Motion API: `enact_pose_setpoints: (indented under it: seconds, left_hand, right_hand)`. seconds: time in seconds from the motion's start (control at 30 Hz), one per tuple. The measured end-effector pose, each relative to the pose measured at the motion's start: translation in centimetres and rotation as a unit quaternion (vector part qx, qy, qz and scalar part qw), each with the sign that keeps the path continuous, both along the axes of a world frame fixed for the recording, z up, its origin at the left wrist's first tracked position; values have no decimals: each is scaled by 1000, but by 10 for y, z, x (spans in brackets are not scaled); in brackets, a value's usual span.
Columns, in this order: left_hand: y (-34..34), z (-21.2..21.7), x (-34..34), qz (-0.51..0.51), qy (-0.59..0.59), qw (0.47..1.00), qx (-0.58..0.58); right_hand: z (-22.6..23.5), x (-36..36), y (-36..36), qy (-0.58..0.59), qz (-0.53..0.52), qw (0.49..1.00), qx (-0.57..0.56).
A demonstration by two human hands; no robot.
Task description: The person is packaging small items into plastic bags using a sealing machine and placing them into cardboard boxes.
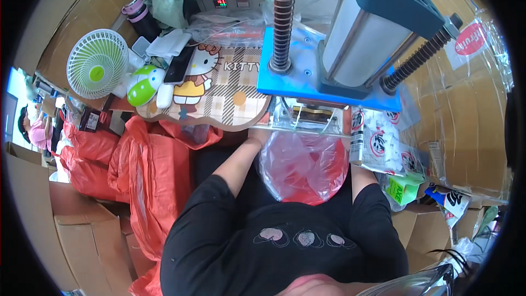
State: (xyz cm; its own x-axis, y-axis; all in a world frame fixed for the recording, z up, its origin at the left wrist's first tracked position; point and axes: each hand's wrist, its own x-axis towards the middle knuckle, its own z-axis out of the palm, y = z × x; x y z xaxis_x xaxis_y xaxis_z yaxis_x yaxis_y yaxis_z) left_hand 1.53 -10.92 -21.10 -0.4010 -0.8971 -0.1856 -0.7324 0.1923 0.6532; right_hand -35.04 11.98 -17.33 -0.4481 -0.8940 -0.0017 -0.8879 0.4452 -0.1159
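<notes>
My left hand (pixel 259 135) reaches under the front edge of a press machine (pixel 279 85); its wrist shows, but its fingers are hidden. On the other side, my right hand (pixel 346 142) is mostly covered by the machine's edge and the packets, with its fingers out of sight. Between my forearms hangs a round red container (pixel 319 198), lined with a see-through plastic bag (pixel 298 161), on or just above my lap. The press has a blue plate, spring-wrapped rods and a thick grey cylinder. Under the plate sits a metal fixture (pixel 313 114). Whether either hand holds anything is hidden.
A cartoon-cat board (pixel 238 90) lies left of the press, with a phone (pixel 179 66) and a green-white fan (pixel 97 71) near it. Printed packets (pixel 383 142) crowd the right. Red sacks (pixel 156 170) and cardboard boxes (pixel 90 238) stand lower left. A person (pixel 39 129) is far left.
</notes>
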Motion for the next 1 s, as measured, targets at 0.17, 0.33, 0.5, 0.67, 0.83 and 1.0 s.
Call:
enact_pose_setpoints:
  seconds: [0.17,0.33,0.5,0.67,0.83,1.0]
  left_hand:
    - [-14,-4,-4,-123,-136,982,-35]
    - [14,-2,22,-135,-121,978,-103]
    - [42,14,39,-97,-142,975,-142]
    - [111,203,83,-229,-88,968,45]
    - [193,321,182,34,-14,945,-326]
    - [229,293,301,224,-274,919,-175]
  right_hand:
    - [-27,-16,38,-14,-50,997,52]
    - [-43,-25,49,-24,-57,992,106]
    - [-47,3,7,-49,-3,982,183]
    - [-62,-64,66,-65,57,960,267]
    - [54,37,43,-124,165,924,321]
    - [113,166,23,-198,408,863,222]
